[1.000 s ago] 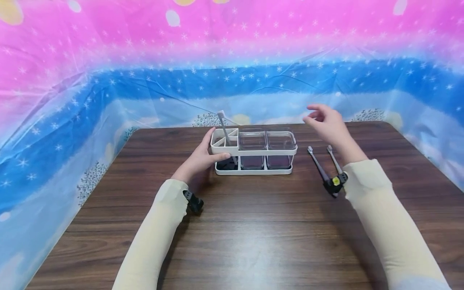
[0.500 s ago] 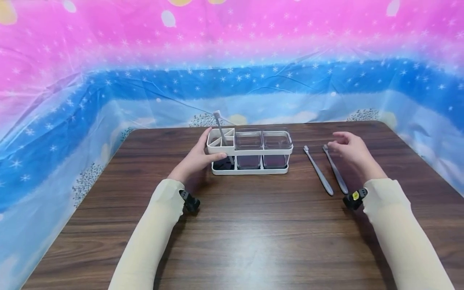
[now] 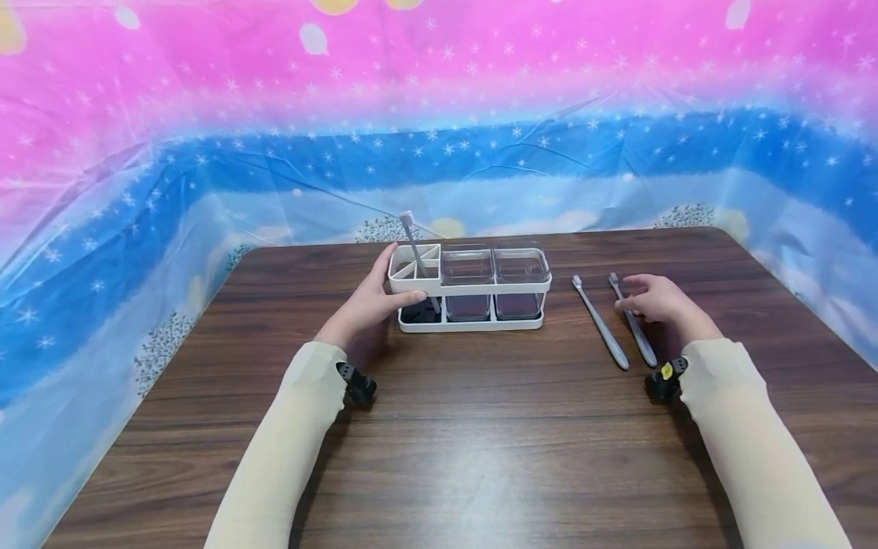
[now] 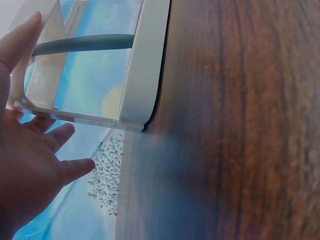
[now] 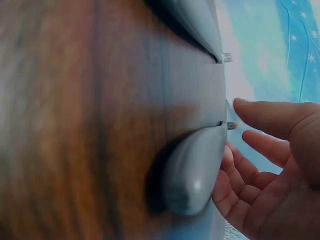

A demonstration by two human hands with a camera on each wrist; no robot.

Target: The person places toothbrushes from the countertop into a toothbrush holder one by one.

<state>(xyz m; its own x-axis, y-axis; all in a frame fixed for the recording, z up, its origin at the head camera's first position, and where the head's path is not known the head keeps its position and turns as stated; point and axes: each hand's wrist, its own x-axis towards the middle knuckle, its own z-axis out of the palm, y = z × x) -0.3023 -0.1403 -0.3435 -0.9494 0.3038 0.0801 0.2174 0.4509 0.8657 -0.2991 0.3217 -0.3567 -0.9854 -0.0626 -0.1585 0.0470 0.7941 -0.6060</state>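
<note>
A white organizer [image 3: 473, 290] with a divided section and two clear cups stands on the table. My left hand [image 3: 370, 301] grips its left end, thumb across the front and fingers behind. One grey toothbrush [image 3: 414, 245] leans upright in the divided section; its handle [image 4: 90, 43] crosses the frame in the left wrist view. To the right lie two more toothbrushes, a left one [image 3: 600, 324] and a right one [image 3: 642, 339]. Over the upper part of the right one hovers my right hand [image 3: 661, 299], thumb and fingers apart around it in the right wrist view, not visibly pinching.
The dark wooden table [image 3: 473, 427] reaches back to a patterned pink and blue cloth [image 3: 439, 99] hung around its far and side edges. A small black camera is strapped at each wrist, close to the tabletop.
My right hand has come from above and behind the loose toothbrushes, moving right and down to the right one. My left hand keeps its grip on the organizer.
</note>
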